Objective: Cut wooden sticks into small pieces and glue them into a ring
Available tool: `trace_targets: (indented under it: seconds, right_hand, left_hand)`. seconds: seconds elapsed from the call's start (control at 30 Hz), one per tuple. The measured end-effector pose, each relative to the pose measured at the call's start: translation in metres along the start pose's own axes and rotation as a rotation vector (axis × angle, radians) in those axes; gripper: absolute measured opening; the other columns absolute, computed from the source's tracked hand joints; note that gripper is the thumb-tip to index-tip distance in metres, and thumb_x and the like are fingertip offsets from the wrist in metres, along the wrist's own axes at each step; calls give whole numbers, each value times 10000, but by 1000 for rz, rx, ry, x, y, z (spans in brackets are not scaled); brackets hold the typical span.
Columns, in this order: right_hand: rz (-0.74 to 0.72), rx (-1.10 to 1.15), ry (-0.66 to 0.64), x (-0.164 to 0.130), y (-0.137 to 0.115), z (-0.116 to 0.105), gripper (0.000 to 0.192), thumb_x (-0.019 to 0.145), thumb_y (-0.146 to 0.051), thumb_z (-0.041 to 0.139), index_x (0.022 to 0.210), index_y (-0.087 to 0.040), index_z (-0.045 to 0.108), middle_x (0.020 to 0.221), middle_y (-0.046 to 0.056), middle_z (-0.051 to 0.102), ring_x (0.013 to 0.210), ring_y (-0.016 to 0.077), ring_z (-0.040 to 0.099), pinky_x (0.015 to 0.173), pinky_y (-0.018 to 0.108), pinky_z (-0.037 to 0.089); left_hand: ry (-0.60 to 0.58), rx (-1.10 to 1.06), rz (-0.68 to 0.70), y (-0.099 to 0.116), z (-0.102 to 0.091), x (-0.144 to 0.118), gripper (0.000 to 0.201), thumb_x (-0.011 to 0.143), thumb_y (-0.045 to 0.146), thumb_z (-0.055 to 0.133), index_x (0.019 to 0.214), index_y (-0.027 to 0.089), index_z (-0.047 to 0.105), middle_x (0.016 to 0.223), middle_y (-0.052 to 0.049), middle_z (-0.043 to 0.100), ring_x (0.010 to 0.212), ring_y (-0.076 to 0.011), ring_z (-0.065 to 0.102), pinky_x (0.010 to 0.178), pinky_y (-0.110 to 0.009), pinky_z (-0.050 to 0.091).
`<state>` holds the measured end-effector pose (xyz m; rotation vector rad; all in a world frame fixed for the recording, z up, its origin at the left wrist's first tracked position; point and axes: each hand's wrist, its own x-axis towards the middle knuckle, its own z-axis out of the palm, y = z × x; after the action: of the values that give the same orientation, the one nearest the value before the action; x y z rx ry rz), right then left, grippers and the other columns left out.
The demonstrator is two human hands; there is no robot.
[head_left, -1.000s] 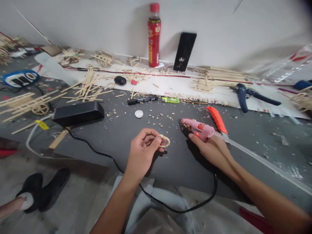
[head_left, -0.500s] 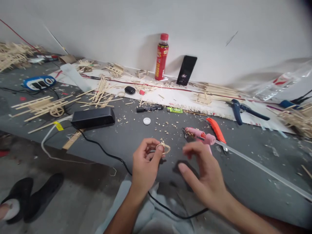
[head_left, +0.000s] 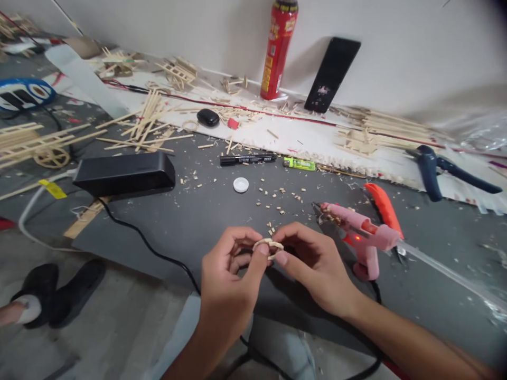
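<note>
A small ring of pale wood pieces point(head_left: 273, 243) is pinched between my two hands above the near edge of the grey table. My left hand point(head_left: 233, 269) grips its left side between thumb and fingers. On the right side, my right hand point(head_left: 312, 264) closes its thumb and fingertips on the same ring. Just beyond the hands lie several tiny wood bits point(head_left: 280, 207) and a white bottle cap point(head_left: 241, 184). A pink hot glue gun point(head_left: 360, 227), its red light lit and a long clear glue stick in its back, lies right of my right hand.
Behind are a black marker point(head_left: 247, 159), a green lighter point(head_left: 300, 164), an orange utility knife point(head_left: 384, 208) and dark blue pliers point(head_left: 431, 169). A black box point(head_left: 125, 174) with cables and wooden sticks point(head_left: 146, 119) sit left. A red bottle point(head_left: 278, 53) and phone point(head_left: 332, 74) stand by the wall.
My right hand, apart and spread half a second ago, has moved left and taken hold of the ring. The view has shifted closer to the table.
</note>
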<state>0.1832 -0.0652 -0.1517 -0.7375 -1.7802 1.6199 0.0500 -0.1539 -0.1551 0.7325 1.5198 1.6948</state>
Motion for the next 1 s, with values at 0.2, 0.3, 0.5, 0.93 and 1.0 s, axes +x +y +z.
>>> trace_targets:
  seconds: [0.2, 0.3, 0.5, 0.93, 1.0]
  right_hand:
    - [22, -4, -3, -1, 2, -2, 157, 952, -339, 762, 872, -219, 700, 765, -12, 688, 687, 134, 604, 639, 258, 489]
    - [15, -3, -13, -2, 3, -3, 157, 963, -330, 756, 869, -220, 694, 772, -11, 702, 703, 137, 621, 659, 264, 498]
    - [-24, 21, -52, -3, 5, -6, 126, 980, -285, 741, 882, -218, 697, 811, 5, 735, 739, 146, 662, 695, 281, 527]
    - [-29, 6, -43, -7, 4, -8, 71, 977, -192, 736, 926, -236, 712, 823, -25, 759, 748, 117, 682, 703, 239, 532]
    - [-25, 3, -32, -7, 3, -8, 68, 975, -201, 740, 922, -234, 713, 815, -24, 764, 732, 115, 686, 684, 234, 533]
  left_hand:
    - [5, 51, 10, 2, 3, 0, 81, 923, 181, 746, 877, 233, 704, 778, 45, 742, 678, -84, 736, 645, -111, 601]
    - [-11, 49, 15, 3, 2, 0, 64, 922, 188, 753, 923, 237, 713, 821, 42, 754, 707, -85, 746, 651, -104, 601]
    - [-40, 76, 13, 4, 0, -1, 53, 939, 207, 743, 972, 243, 763, 840, 23, 778, 688, -98, 749, 636, -132, 616]
    - [30, 29, 2, 7, 4, -6, 34, 912, 209, 755, 916, 243, 749, 837, 13, 780, 720, -127, 758, 669, -186, 629]
    - [18, 28, 13, 4, 1, -5, 31, 920, 223, 757, 927, 253, 754, 843, 15, 785, 731, -129, 763, 686, -187, 631]
